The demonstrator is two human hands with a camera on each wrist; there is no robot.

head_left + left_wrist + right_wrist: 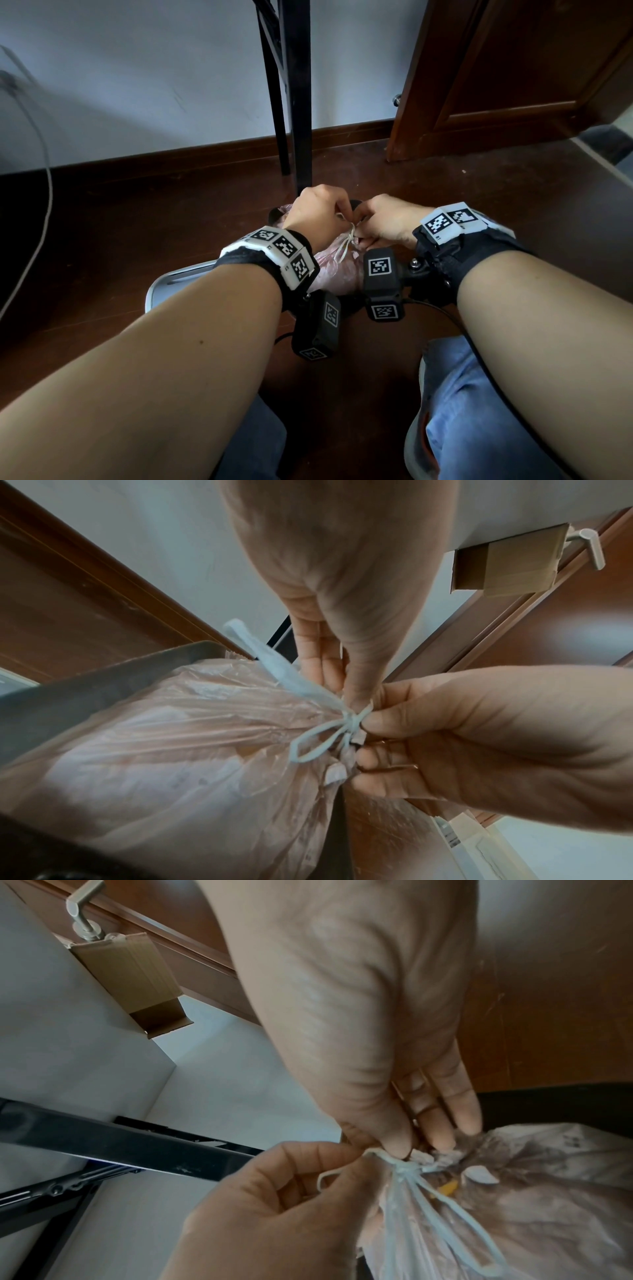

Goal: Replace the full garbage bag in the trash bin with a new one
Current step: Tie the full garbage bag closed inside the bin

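Note:
A full pink translucent garbage bag [337, 274] stands on the floor between my wrists, its neck gathered and tied with a white drawstring [347, 240]. My left hand [337, 214] pinches one strand of the drawstring [349, 718] just above the knot. My right hand [361, 228] pinches the drawstring [407, 1167] at the knot from the other side. The loose loops hang down over the bag [171, 750]. The light grey bin [171, 282] shows behind my left forearm, mostly hidden. In the right wrist view my right hand [400, 1150] and left hand [349, 1158] meet at the bag [548, 1191].
Black table legs [301, 102] stand right behind the bag. A brown door [513, 68] is at the back right, and a white cable [44, 171] hangs at the left. My jeans-clad knee [479, 411] is at the lower right. A cardboard box [507, 564] sits overhead.

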